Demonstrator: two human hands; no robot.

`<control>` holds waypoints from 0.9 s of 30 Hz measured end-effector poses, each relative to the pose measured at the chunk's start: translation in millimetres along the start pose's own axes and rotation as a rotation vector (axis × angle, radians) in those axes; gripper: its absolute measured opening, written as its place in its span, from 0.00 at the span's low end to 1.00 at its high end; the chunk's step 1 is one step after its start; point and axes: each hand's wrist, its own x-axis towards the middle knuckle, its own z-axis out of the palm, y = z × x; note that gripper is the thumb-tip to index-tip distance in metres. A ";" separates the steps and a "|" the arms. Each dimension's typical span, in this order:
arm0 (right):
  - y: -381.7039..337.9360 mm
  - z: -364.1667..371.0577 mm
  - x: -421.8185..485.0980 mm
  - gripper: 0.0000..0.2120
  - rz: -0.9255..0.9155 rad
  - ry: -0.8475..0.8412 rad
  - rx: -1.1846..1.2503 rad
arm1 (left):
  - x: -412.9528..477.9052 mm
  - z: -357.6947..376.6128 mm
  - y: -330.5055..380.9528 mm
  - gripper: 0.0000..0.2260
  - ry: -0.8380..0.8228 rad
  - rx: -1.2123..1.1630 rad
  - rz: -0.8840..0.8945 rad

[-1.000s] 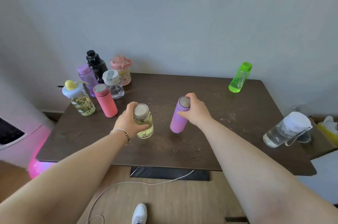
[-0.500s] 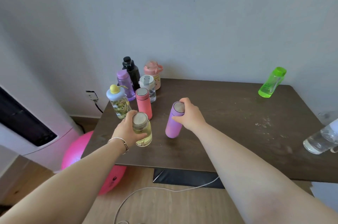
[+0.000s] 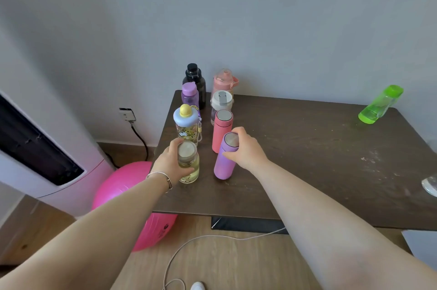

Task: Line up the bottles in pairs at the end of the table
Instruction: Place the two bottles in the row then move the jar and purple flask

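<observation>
- table (image 3: 307, 159) carrying two bottle columns at left end
- purple flask (image 3: 225, 157) standing, top leaning slightly right, behind coral flask (image 3: 221, 133)
- right hand (image 3: 246, 150) wrapping fingers round its top
- left hand (image 3: 170, 162) gripping upright yellow glass bottle (image 3: 188, 164)

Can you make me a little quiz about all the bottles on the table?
1. True or false: the green bottle stands in the line with the others.
2. What does the left hand hold? A) black bottle B) yellow-tinted glass bottle C) coral flask
3. Fill in: the right hand grips the ______ flask.

Key
1. False; it is alone at the far right corner.
2. B, the yellow-tinted glass bottle.
3. Purple; the purple flask sits in front of the coral flask.
</observation>
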 end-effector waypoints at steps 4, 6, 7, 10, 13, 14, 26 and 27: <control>-5.4 12.9 0.5 0.30 0.014 -0.005 -0.020 | 5.7 1.8 -14.7 0.40 -0.019 -0.007 -0.001; -7.6 17.1 1.2 0.30 0.021 0.003 -0.024 | 8.5 2.6 -19.7 0.39 -0.015 -0.020 0.001; -9.0 18.8 1.6 0.30 0.024 0.006 -0.028 | 10.3 2.8 -22.2 0.39 -0.014 -0.021 0.003; -11.9 23.1 3.8 0.30 0.028 0.007 -0.032 | 15.3 2.9 -27.3 0.40 -0.020 -0.015 0.008; -14.9 25.8 4.8 0.29 0.019 0.008 -0.043 | 19.5 2.8 -30.0 0.40 -0.020 -0.016 0.009; -15.1 26.5 5.4 0.29 0.021 0.009 -0.044 | 20.6 3.2 -30.6 0.40 -0.021 -0.014 0.012; -14.6 35.1 1.5 0.28 0.005 0.037 -0.034 | 29.4 7.0 -31.2 0.40 -0.053 0.017 0.046; -14.1 36.0 1.0 0.28 0.005 0.039 -0.030 | 29.9 7.3 -31.2 0.40 -0.059 0.022 0.046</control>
